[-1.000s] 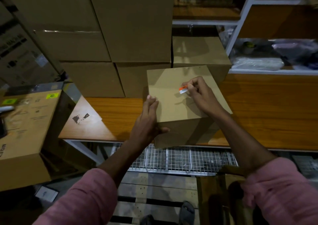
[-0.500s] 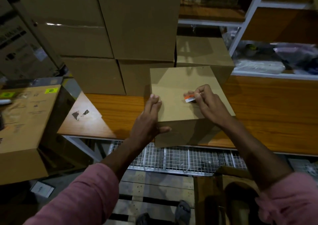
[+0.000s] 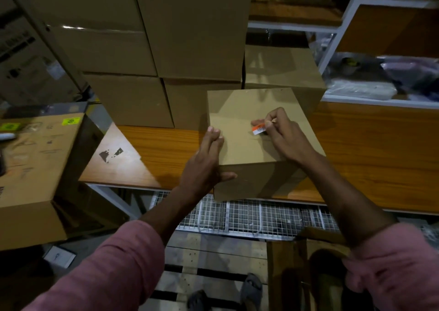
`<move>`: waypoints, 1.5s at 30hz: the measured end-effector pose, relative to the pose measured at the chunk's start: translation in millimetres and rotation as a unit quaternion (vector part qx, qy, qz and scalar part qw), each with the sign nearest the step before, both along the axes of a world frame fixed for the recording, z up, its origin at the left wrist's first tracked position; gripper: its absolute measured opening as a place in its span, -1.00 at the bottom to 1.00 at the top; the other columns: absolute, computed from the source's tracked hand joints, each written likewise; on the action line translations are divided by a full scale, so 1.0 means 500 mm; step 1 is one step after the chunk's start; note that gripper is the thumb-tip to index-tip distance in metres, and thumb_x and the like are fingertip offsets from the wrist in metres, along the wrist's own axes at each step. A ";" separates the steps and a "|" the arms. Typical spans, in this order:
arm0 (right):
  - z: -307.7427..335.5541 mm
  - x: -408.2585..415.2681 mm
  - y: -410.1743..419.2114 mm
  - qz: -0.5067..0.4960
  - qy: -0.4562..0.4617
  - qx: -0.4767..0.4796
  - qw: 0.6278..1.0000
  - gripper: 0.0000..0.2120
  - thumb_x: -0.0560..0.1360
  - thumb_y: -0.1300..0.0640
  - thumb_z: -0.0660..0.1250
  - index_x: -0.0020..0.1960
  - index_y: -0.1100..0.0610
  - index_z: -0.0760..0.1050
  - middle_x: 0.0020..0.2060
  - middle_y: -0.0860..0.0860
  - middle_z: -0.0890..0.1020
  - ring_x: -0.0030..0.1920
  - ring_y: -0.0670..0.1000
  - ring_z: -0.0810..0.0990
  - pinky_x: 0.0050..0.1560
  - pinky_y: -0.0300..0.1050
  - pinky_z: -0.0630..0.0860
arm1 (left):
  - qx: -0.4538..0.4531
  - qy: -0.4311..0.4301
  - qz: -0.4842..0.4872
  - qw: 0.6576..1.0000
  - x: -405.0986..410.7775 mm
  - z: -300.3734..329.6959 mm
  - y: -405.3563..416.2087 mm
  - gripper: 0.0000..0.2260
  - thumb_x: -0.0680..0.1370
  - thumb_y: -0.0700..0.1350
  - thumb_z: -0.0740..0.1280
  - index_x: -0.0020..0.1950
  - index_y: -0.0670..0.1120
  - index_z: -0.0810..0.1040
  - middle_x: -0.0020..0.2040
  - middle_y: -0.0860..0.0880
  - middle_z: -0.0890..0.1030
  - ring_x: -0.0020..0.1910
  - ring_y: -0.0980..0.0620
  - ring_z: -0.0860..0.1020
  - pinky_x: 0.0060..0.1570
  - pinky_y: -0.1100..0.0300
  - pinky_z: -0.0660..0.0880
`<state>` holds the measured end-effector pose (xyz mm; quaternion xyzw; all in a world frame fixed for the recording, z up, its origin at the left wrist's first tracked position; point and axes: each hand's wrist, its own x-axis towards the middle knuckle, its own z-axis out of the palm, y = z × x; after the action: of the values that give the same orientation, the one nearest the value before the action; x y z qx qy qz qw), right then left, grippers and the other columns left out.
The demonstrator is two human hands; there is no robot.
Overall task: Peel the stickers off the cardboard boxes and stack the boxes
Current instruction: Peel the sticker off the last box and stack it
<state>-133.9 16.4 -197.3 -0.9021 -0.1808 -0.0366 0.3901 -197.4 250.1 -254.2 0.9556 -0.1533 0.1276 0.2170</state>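
Observation:
A plain brown cardboard box (image 3: 240, 122) stands at the front edge of the wooden shelf (image 3: 370, 149). My left hand (image 3: 205, 161) holds its front left corner, with straight fingers flat on the top and the thumb on the front face. My right hand (image 3: 281, 132) rests on the box's top and pinches a small orange and white sticker (image 3: 258, 129). The sticker's left end stands free of the cardboard; its right end is hidden under my fingertips.
Stacked cardboard boxes (image 3: 190, 30) rise behind and to the left, with one more box (image 3: 280, 65) right behind the held one. A printed carton with green labels (image 3: 31, 158) sits at the left. White shelving (image 3: 342, 25) with plastic bags is at the right. Wire mesh (image 3: 249, 213) lies below.
My right hand has drawn the sticker down and toward me across the box top, then a little back to the right. My left hand keeps the same hold on the corner.

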 end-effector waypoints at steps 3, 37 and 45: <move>-0.001 -0.006 0.036 0.012 0.003 0.015 1.000 -0.88 0.72 0.03 0.08 0.14 0.07 0.32 0.24 0.04 0.66 0.20 -0.03 0.64 0.07 -0.23 0.55 | -0.001 -0.001 0.001 1.000 0.002 -0.004 0.001 -0.04 0.30 0.12 0.60 0.50 -0.34 0.26 0.55 -0.28 0.24 0.59 -0.19 0.10 0.43 -0.04 0.26; -0.002 0.001 0.036 -0.027 -0.011 0.011 1.000 -0.91 0.71 0.03 0.11 0.10 0.04 0.33 0.18 0.01 0.68 0.12 -0.04 0.67 -0.02 -0.23 0.55 | 0.024 -0.007 0.000 1.000 0.002 -0.002 0.000 -0.02 0.32 0.16 0.58 0.51 -0.32 0.24 0.56 -0.27 0.23 0.59 -0.18 0.10 0.41 -0.14 0.35; 0.006 -0.016 0.018 -0.021 0.009 0.022 1.000 -0.91 0.71 0.04 0.11 0.09 0.03 0.34 0.20 0.00 0.68 0.12 -0.07 0.67 -0.08 -0.33 0.50 | 0.046 -0.016 -0.003 0.999 -0.005 0.002 0.000 -0.06 0.34 0.16 0.56 0.49 -0.34 0.25 0.53 -0.32 0.26 0.57 -0.24 0.15 0.39 -0.16 0.37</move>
<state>-141.9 25.5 -194.4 -0.8972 -0.1578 -0.0405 0.4105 -199.7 250.2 -253.2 0.9619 -0.1657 0.1352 0.1703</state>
